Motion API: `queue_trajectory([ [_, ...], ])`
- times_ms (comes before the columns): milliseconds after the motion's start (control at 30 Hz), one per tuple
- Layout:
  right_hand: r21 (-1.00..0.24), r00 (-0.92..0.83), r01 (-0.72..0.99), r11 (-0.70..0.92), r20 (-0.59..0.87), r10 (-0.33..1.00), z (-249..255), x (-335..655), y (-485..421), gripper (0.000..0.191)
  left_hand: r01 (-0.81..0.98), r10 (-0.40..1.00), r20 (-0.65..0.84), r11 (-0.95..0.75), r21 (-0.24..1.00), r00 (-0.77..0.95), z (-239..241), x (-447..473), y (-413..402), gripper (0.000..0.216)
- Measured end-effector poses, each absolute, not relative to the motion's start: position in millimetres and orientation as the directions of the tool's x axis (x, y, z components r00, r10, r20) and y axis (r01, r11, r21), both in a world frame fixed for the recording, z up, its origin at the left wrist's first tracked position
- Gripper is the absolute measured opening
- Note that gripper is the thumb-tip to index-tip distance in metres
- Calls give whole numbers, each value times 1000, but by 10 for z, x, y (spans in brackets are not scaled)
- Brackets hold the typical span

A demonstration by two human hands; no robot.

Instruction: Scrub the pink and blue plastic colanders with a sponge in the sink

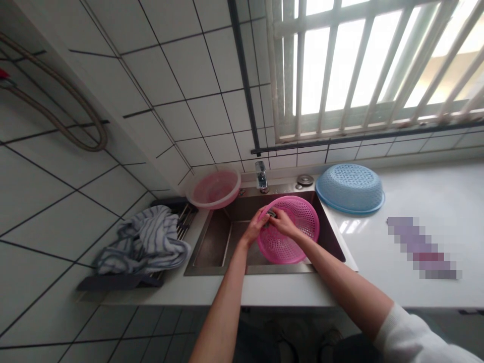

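A pink perforated colander [293,237] is tilted over the steel sink [215,247]. My left hand [255,227] grips the colander's near-left rim. My right hand [282,222] is closed inside the colander on a small dark object, which looks like a scrubber but is too small to name. Both hands meet at the colander's upper left edge, just below the faucet [260,176].
A pink translucent basin [215,187] leans at the sink's back left corner. A blue colander [350,187] lies upside down on the white counter [423,201] to the right. A striped cloth [145,239] lies on a dark drying rack at left. Tiled walls and a barred window stand behind.
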State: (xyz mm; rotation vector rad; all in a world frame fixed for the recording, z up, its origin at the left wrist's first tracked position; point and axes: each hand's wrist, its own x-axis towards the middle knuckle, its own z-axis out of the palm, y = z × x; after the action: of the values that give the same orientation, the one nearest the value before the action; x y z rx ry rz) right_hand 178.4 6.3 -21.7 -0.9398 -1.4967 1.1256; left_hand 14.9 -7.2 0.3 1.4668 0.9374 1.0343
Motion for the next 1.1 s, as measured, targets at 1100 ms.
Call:
queue_trajectory([
  [1100,-949,-106,197,245,228,968,-432,1829,172,14,42,920,154,-181,983,360,15,200,-83,61],
])
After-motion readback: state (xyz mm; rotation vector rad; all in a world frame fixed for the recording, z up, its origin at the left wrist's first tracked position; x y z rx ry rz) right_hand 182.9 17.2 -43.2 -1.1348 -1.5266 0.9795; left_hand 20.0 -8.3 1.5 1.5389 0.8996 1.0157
